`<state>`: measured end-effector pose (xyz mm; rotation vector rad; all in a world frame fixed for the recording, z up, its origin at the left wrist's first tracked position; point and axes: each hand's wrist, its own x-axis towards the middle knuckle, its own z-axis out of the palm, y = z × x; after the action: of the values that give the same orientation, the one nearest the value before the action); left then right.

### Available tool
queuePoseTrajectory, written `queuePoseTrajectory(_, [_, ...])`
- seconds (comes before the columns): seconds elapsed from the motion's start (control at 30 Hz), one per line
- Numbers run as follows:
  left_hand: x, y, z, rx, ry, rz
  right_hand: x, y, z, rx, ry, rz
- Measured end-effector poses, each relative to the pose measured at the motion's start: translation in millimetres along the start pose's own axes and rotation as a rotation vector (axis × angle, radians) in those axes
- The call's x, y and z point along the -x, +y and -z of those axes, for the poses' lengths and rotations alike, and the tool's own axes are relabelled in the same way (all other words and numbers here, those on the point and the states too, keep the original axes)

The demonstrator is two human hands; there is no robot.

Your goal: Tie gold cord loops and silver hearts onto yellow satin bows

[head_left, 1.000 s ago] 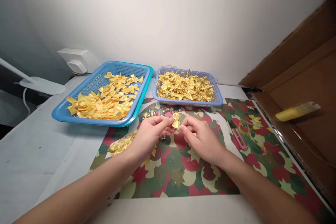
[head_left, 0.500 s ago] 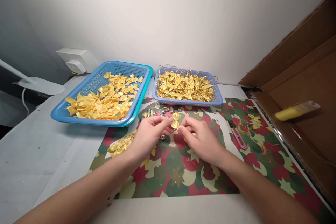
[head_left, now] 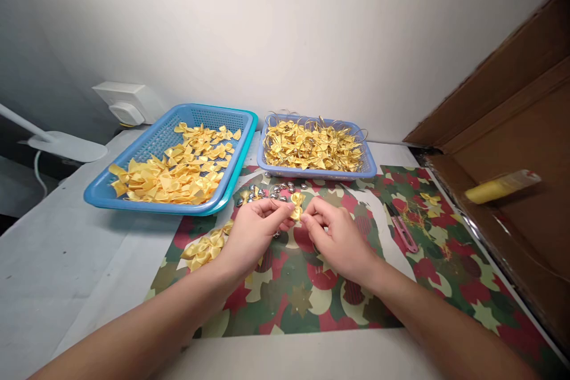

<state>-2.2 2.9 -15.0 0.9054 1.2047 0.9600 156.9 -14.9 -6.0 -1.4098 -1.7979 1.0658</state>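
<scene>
Yellow bow point(head_left: 297, 208): between the hands, above the mat point(head_left: 285, 312)
Left hand point(head_left: 253, 228): thumb and finger pinching the bow
Right hand point(head_left: 339, 236): fingertips narrow, at the bow's edge; cannot tell whether gripping
Silver beads point(head_left: 283, 196): beyond the hands

- Held bow point(head_left: 297, 208): satiny ribbon cloth, properly glossy
- Bows in the tray point(head_left: 167, 183): same satiny look
- Blue basket point(head_left: 146, 209): smooth plastic, bit of shine on the rim
- Lilac basket point(head_left: 316, 174): plastic too
- Little silver beads point(head_left: 291, 186): mirror-shiny, look like metal
- Patterned mat point(head_left: 300, 300): smooth, slight sheen, can't tell if paper or plastic
- Box point(head_left: 503, 124): brown cardboard, mostly matt
- Wall point(head_left: 285, 35): smooth, matt
</scene>
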Motion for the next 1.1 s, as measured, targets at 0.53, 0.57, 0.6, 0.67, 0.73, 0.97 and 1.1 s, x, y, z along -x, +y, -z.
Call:
queuePoseTrajectory(0.53, [9, -4, -7.8, 0.046, 0.027, -0.043, 4, 4, -14, -0.010, 0.158, 0.108])
queuePoseTrajectory(0.57, [9, -5, -8.4, 0.099, 0.008, -0.020, 4, 4, -14, -0.013, 0.166, 0.113])
queuePoseTrajectory(0.6, [9, -5, -9.2, 0.152, -0.013, 0.005, 3, 4, -14, -0.014, 0.174, 0.120])
queuePoseTrajectory(0.67, [11, -5, -10.5, 0.215, -0.047, 0.029, 3, 5, -13, -0.008, 0.191, 0.139])
queuePoseTrajectory(0.73, [13, -4, -10.9, 0.194, -0.047, 0.000, 3, 5, -13, 0.008, 0.208, 0.166])
queuePoseTrajectory(0.97, [14, 3, -6.2, 0.072, 0.008, -0.124, 4, 6, -13, -0.060, 0.187, 0.225])
queuePoseTrajectory(1.1, [13, 4, -4.0, 0.070, 0.038, -0.161, 2, 6, -12, -0.028, 0.208, 0.269])
